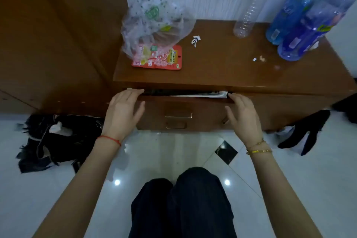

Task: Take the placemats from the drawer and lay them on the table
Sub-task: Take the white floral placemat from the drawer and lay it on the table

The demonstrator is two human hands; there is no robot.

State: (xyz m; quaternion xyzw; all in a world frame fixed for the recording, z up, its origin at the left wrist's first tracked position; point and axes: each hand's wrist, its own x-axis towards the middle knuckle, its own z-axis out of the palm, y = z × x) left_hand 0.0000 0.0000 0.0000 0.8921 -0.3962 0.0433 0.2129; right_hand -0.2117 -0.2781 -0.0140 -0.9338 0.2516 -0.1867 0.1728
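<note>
Placemats (202, 94) show as a pale strip inside the barely open drawer (183, 111), under the cabinet's front edge. Left hand (123, 112) and right hand (243, 116) hook loosely spread fingers over its top edge, gripping nothing else. Best to pull evenly, straight back.

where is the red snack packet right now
In the head view, the flat red snack packet lies at the left end of the brown wooden cabinet top, partly under the clear spotted plastic bag.

We see dim, cool indoor light. Two ceiling-light glare spots sit on the glossy floor tiles (173, 150). Wide-angle distortion bends the bottles (301, 15) at the top right. The wooden panel (48, 35) at left is murky, slightly soft.
</note>
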